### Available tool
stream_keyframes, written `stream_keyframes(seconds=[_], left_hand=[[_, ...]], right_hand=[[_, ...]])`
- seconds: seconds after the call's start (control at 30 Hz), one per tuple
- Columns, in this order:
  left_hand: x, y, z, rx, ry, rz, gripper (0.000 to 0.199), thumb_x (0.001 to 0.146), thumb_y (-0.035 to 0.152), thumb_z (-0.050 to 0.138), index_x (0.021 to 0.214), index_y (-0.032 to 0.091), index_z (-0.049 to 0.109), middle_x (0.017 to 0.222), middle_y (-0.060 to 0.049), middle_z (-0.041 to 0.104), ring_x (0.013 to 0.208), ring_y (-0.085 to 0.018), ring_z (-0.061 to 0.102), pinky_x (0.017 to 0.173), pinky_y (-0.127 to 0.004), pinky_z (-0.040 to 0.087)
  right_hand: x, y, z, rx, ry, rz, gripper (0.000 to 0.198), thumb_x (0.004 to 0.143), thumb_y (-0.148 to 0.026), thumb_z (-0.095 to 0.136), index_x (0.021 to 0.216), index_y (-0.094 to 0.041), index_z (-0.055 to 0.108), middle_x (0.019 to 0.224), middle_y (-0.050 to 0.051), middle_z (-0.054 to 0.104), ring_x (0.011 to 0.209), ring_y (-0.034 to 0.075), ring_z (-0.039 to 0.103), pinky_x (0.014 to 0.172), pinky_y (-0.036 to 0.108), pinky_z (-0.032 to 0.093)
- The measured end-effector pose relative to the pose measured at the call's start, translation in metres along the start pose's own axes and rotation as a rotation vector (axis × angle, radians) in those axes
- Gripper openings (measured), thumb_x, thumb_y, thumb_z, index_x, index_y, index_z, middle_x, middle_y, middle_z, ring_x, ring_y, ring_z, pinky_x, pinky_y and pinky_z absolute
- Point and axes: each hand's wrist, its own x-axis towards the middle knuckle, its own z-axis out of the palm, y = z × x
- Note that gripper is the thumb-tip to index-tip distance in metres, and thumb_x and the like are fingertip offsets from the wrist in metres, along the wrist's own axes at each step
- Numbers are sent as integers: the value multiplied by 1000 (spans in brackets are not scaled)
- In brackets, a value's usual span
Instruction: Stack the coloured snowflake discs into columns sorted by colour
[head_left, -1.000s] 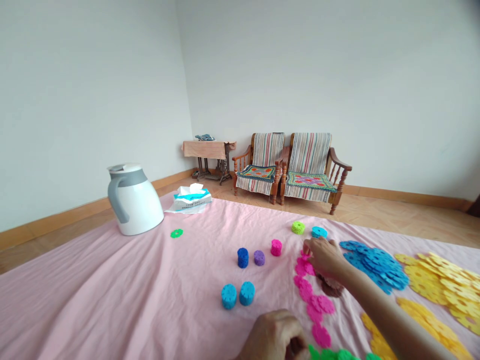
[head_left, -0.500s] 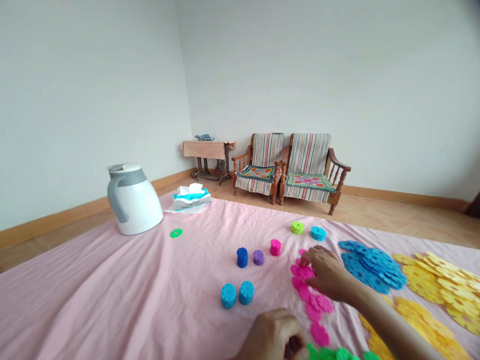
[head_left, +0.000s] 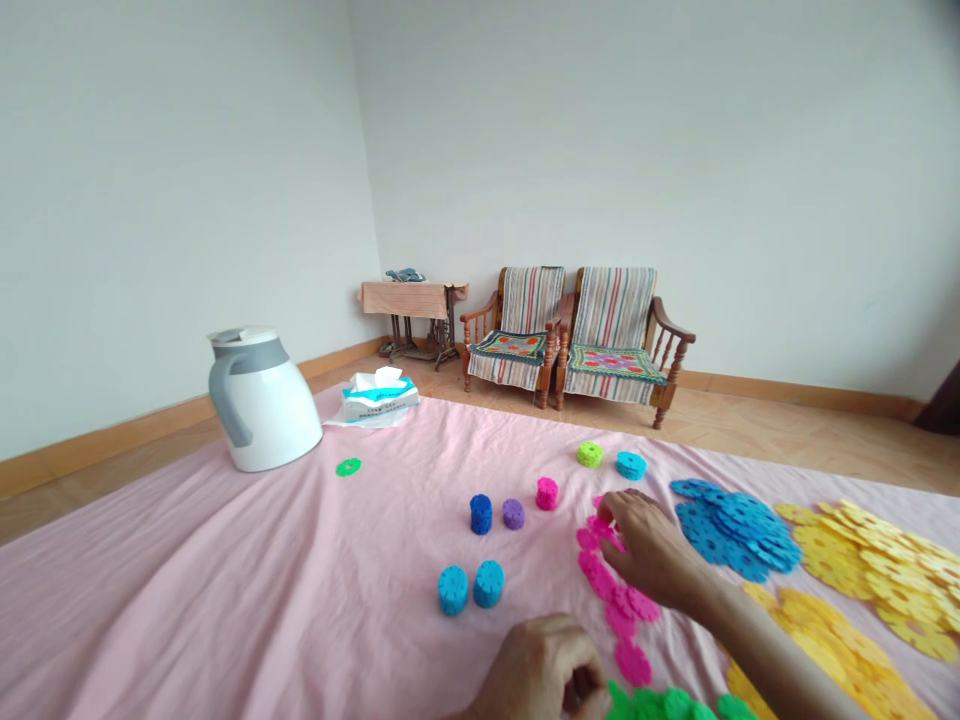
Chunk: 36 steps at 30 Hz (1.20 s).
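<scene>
My right hand (head_left: 651, 545) reaches down over a line of pink snowflake discs (head_left: 598, 572), its thumb and fingers apart and touching or just above the upper ones. The fingertips partly cover those discs. Close to the bottom edge, my left hand (head_left: 546, 668) is curled, with fingers bent inward; whatever it may hold is hidden. Beside it lie green snowflake discs (head_left: 660, 704), cut off by the frame. Short stacks stand to the left of my right hand: a pink stack (head_left: 547, 494), a purple stack (head_left: 513, 514), a dark blue stack (head_left: 481, 515) and two light blue stacks (head_left: 453, 590).
Farther back are a lime stack (head_left: 589, 455) and another light blue stack (head_left: 631, 465). Blue (head_left: 739, 530) and yellow (head_left: 885, 575) disc piles spread to the right. A single green disc (head_left: 349, 467), a white jug (head_left: 274, 415) and a tissue box (head_left: 380, 398) occupy the left.
The view has shifted slightly, so everything sits a little farther left. My right hand stays over the pink discs with its thumb and fingers slightly moved; my left hand remains curled.
</scene>
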Motion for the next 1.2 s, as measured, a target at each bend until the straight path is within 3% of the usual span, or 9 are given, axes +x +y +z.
stream_keyframes(seconds=[0.27, 0.53, 0.7, 0.9, 1.2], left_hand=[[-1, -2, 3, -11, -6, -14, 15, 57, -2, 61, 61, 12, 59, 61, 2, 54, 50, -6, 45, 47, -13, 32], [-1, -2, 2, -3, -21, -54, 15, 58, -1, 59, 63, 13, 61, 62, 1, 56, 52, -7, 47, 47, -13, 33], [-1, 0, 1, -13, -20, -66, 15, 59, -1, 60, 64, 12, 63, 63, 0, 58, 52, -7, 47, 47, -14, 34], [-1, 0, 0, 0, -42, -56, 17, 59, -2, 60, 66, 13, 64, 65, 0, 60, 53, -7, 47, 50, -15, 36], [0, -2, 1, -13, -48, -88, 10, 61, 3, 65, 65, 12, 64, 66, -1, 60, 52, -8, 48, 49, -16, 37]], right_hand=[[11, -7, 2, 57, -92, -97, 12, 76, -16, 50, 87, -17, 57, 95, 10, 60, 87, 21, 57, 76, 30, 41], [17, -9, -8, 31, -177, -126, 13, 74, -17, 53, 84, -14, 61, 90, 12, 62, 80, 21, 61, 71, 30, 41], [23, -11, -8, -17, -194, -117, 18, 62, -20, 59, 78, -13, 59, 84, 13, 63, 72, 25, 60, 63, 32, 39], [24, -14, -7, 44, -102, -77, 14, 66, -15, 50, 79, -17, 54, 80, 7, 60, 71, 19, 57, 63, 28, 36], [18, -51, 14, 127, 63, 29, 13, 75, -10, 44, 84, -17, 50, 84, 6, 58, 79, 18, 56, 70, 26, 37]])
